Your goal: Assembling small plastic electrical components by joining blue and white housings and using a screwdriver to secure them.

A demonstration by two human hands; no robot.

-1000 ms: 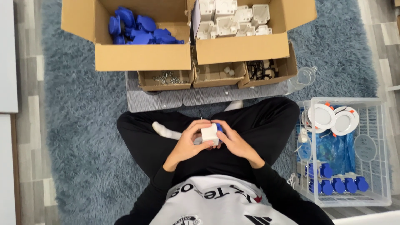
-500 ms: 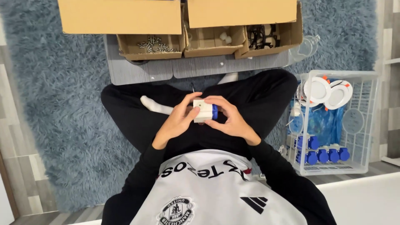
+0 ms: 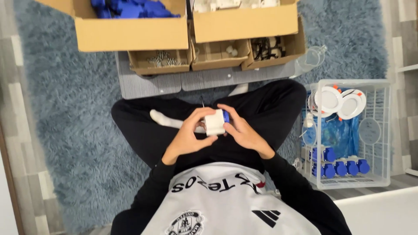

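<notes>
Since half a second ago, our view is tipping back up, so the big boxes are showing their contents again while our hands are staying over our lap. We are holding a white block [image 3: 214, 122] with a blue cap [image 3: 226, 116] between both hands: our left hand [image 3: 188, 135] is gripping its left side, fingers [image 3: 203, 114] curled over the top, and our right hand [image 3: 242, 130] is gripping its right side. We are sitting cross-legged on a blue rug [image 3: 65, 109], with a white wire basket [image 3: 383, 130] just beside our right knee.
</notes>
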